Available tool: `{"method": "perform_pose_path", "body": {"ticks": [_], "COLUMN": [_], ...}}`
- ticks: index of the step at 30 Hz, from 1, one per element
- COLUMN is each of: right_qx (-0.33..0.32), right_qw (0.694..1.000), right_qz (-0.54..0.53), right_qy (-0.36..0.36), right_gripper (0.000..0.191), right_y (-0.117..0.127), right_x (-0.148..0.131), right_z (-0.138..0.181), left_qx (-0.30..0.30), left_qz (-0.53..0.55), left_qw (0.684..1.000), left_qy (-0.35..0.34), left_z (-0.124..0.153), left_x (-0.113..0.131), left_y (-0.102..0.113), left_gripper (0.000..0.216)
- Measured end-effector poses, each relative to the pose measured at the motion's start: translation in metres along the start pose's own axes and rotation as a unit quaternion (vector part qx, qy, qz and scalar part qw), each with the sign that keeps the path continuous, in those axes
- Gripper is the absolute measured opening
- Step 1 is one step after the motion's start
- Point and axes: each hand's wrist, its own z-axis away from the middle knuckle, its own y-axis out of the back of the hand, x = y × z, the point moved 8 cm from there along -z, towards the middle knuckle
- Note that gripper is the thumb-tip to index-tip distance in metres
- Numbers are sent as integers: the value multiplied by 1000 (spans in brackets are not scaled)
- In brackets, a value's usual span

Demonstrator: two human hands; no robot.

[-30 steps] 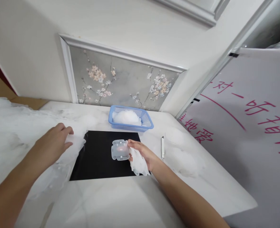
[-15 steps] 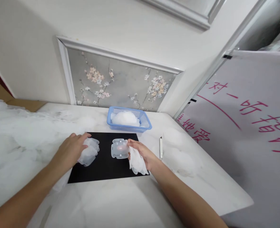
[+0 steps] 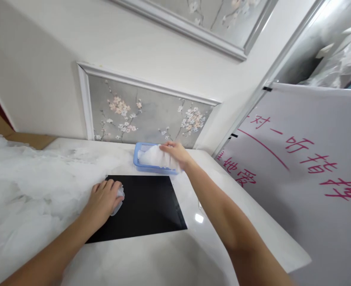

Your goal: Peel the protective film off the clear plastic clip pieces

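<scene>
My left hand (image 3: 105,198) is closed over a small bunch of thin translucent plastic pieces (image 3: 119,198) at the left side of a black mat (image 3: 148,206). The hand covers most of that bunch. Behind the mat, my right hand (image 3: 177,154) is at the right end of a blue plastic basket (image 3: 137,159), its fingers curled on whitish translucent pieces (image 3: 173,163). More of the same pieces (image 3: 151,156) lie heaped inside the basket, and where the held ones end is hard to see.
A large pile of translucent pieces (image 3: 44,182) spreads over the left of the white marbled table (image 3: 133,258). A light-coloured cutter (image 3: 199,205) is mostly hidden behind my right forearm. A wall with a floral panel (image 3: 151,115) rises behind; a white sheet with red writing (image 3: 297,198) hangs at the right.
My right hand has moved from the mat back to the basket with its pieces, including the flat one with small holes. My left hand has closed further over its bunch. The view has shifted slightly.
</scene>
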Motion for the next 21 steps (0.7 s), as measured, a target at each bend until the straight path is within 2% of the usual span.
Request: {"method": "perform_pose_path", "body": {"ticks": [1, 4, 6, 8, 11, 15, 18, 21], "right_qx": [-16, -26, -5, 12, -6, -9, 45, 67], "right_qw": [995, 980, 968, 955, 940, 931, 919, 904], "right_qz": [102, 198, 248, 290, 331, 360, 386, 406], "right_qy": [9, 13, 32, 61, 78, 62, 69, 121], "right_gripper": [31, 33, 35, 35, 32, 41, 48, 41], "right_y": [-5, -21, -30, -36, -40, -28, -16, -28], "right_x": [-5, -7, -5, 1, 22, 42, 27, -11], "right_z": [-18, -59, -71, -72, -65, -54, -47, -42], "left_qx": [13, 67, 78, 63, 38, -11, -35, -30], "left_qz": [-9, -54, -63, -44, 1, 105, 145, 132], "left_qw": [1000, 996, 995, 997, 999, 994, 989, 990], "left_qy": [9, 14, 3, -10, -15, -29, -26, -27], "left_z": [0, 5, 9, 10, 7, 1, 0, -1], "left_x": [-2, -5, -6, -6, -3, 3, 3, 2], "left_y": [3, 13, 13, 10, 10, 12, 9, 8], "left_gripper": [30, 44, 43, 34, 19, 9, 8, 6]}}
